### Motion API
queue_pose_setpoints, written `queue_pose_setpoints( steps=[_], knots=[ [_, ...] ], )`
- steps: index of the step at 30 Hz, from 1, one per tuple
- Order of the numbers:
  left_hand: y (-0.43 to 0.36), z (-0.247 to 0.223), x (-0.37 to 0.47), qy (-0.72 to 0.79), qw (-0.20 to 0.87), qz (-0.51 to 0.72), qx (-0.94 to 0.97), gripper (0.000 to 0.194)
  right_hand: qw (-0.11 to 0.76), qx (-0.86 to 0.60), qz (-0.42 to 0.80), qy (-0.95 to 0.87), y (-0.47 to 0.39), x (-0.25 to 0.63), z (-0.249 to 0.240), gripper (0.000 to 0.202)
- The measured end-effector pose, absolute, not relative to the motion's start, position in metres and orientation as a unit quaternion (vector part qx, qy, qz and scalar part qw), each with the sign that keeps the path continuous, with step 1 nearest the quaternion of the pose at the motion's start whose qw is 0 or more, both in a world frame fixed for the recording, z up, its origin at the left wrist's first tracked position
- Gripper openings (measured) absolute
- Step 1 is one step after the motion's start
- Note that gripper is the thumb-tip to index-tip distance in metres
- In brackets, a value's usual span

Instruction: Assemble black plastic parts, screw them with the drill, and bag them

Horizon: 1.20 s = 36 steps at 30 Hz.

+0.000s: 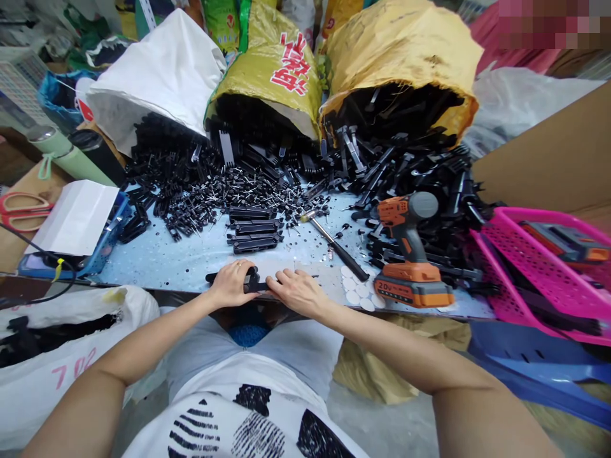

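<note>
Fingers of the left hand (233, 283) are wrapped around a long black plastic part (258, 287), which lies low over the near edge of the tabletop (167, 267). The right hand (296, 292) grips the same part farther along, its fingers bent over the top and its thumb hidden. Both wrists come in across that near edge from the person's lap side.

Clock directions run from the hands. At 12 o'clock, a neat stack of black parts (255, 232) stands a little way off, and beyond it spreads a heap of small black pins (224, 191). The roomiest bare patch of blue surface runs from 9 to 10 o'clock, bounded on its far left by a blue tray (107, 242).

Room is tighter on the other side. A hammer (341, 247) lies slanted at 2 o'clock, its handle pointing toward the near edge; white discs (357, 291) cluster at 3 o'clock, right by that edge. Just past them an orange cordless drill (413, 251) stands upright on its battery, with a pink basket (508, 286) farther out. Three open-mouthed sacks (272, 89) line the far side from 11 to 1 o'clock.
</note>
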<state>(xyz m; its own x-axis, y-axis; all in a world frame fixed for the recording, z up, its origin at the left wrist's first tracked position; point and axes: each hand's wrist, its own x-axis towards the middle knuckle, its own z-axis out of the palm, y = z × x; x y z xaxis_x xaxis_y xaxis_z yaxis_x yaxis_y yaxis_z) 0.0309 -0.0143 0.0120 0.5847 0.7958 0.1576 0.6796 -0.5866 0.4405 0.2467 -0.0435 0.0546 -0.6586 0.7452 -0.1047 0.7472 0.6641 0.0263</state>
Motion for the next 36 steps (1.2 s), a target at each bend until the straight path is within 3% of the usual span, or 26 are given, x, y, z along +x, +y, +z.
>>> queue_pose_setpoints(
  steps=[14,24,26,29,32,36],
  knots=[
    [-0.018,0.004,0.026,0.392,0.122,0.267,0.872,0.039,0.067,0.354,0.08,0.929,-0.029,0.242,0.069,0.023],
    [-0.019,0.002,0.033,0.388,0.146,0.231,0.88,0.051,0.05,0.336,0.051,0.939,-0.018,0.257,0.057,0.027],
    [-0.002,0.007,0.034,0.375,0.175,0.222,0.883,0.053,0.032,0.352,0.028,0.935,-0.016,0.268,0.041,0.033],
    [0.05,0.016,0.027,0.493,0.177,0.262,0.81,0.031,0.002,0.378,-0.006,0.926,-0.018,0.286,0.02,0.04],
    [0.11,0.019,0.014,0.631,0.171,0.157,0.741,0.035,-0.011,0.403,-0.049,0.914,-0.018,0.296,0.012,0.041],
    [0.146,0.008,0.008,0.632,0.189,0.101,0.744,0.031,-0.034,0.525,-0.067,0.848,0.01,0.297,0.016,0.037]
  ],
)
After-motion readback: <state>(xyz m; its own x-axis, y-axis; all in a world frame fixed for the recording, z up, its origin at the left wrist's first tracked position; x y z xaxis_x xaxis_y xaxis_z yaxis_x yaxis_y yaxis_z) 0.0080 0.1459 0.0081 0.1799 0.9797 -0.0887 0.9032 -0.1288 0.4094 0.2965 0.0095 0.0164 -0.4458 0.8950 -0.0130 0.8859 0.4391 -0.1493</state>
